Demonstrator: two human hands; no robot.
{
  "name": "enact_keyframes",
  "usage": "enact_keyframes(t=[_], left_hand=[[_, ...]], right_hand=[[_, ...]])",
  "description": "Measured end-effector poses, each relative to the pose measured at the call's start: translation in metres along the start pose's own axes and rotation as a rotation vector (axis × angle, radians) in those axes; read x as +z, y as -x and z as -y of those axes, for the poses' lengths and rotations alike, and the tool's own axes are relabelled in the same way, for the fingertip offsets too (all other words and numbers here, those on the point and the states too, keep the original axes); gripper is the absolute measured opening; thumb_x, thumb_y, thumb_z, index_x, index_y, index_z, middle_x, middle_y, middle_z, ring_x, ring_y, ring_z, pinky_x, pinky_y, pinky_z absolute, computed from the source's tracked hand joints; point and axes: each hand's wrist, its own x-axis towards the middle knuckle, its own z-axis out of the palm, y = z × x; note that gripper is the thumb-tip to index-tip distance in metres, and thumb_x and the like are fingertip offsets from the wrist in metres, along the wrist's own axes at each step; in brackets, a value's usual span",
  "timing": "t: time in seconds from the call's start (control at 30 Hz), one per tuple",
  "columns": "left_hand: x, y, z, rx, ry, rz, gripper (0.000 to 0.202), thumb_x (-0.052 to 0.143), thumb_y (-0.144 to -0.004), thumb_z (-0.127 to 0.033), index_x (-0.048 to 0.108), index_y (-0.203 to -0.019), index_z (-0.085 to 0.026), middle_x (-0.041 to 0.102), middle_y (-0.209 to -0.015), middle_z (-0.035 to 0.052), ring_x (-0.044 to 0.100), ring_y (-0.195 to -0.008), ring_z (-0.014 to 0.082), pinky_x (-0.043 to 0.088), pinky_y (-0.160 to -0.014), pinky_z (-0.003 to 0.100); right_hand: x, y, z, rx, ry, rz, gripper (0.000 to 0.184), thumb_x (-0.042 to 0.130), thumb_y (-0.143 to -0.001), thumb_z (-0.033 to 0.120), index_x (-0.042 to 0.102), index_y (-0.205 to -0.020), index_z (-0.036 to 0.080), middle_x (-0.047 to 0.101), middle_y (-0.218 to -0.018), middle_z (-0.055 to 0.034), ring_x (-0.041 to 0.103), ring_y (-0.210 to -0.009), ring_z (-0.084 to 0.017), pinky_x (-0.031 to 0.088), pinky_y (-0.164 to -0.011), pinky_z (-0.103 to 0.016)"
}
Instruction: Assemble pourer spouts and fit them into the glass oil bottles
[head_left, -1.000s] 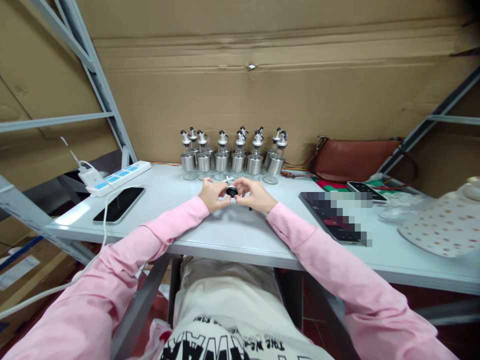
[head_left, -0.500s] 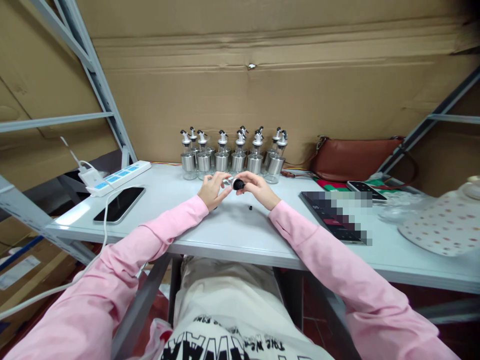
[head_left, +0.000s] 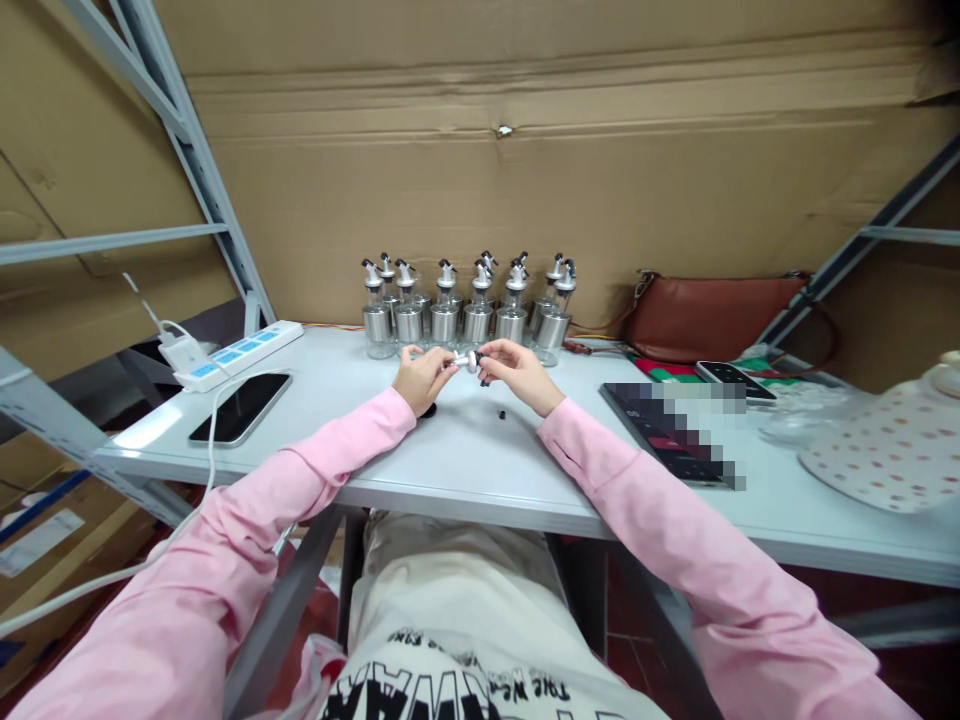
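A silver pourer spout [head_left: 466, 361] lies sideways between my two hands above the table. My left hand [head_left: 421, 378] pinches its narrow end. The fingers of my right hand [head_left: 519, 372] are closed at its black stopper end, which they partly hide. A small black piece [head_left: 502, 414] lies on the table below my right hand. Beside my left wrist is a dark round piece [head_left: 429, 410], partly covered by the hand. Behind my hands stand several glass-and-steel bottles [head_left: 478, 322] with silver and black pourer spouts on top.
On the left of the table [head_left: 450, 470] are a power strip [head_left: 247, 355] and a phone [head_left: 240, 408] with a white cable. To the right lie a dark tablet [head_left: 667, 435], a brown bag [head_left: 705, 318], another phone [head_left: 735, 382] and a white dotted item [head_left: 885, 445]. Cardboard [head_left: 525, 190] stands behind.
The pourer spout has turned in my hands: its black stopper faced me before, and now it points right. The dark round piece beside my left wrist shows more.
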Motion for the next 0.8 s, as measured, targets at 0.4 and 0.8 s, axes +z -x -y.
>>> enact_keyframes(t=[0.4,0.8], left_hand=[[-0.0028,-0.0014,-0.0015,-0.109,0.133,0.093,0.023,0.037,-0.088,-0.034,0.054,-0.092,-0.019,0.064,-0.078,-0.0011,0.055,-0.071,0.0124,0.022,-0.087,0.036],[-0.0035,-0.0048,-0.0041,-0.294,0.682,0.156,0.033,0.039,-0.080,-0.045,0.054,-0.071,-0.017,0.050,-0.052,-0.0032,0.048,-0.054,0.0113,0.038,-0.066,0.027]], right_hand=[[-0.0024,0.0012,-0.0007,-0.116,0.103,-0.028,0.029,0.070,-0.058,0.033,0.056,-0.078,0.016,0.061,-0.068,-0.0013,0.057,-0.061,-0.013,0.047,-0.062,-0.029],[-0.0037,0.0028,-0.0004,-0.203,0.257,-0.016,0.023,0.065,-0.064,0.031,0.057,-0.080,0.016,0.059,-0.068,-0.0006,0.055,-0.065,-0.014,0.045,-0.066,-0.030]])
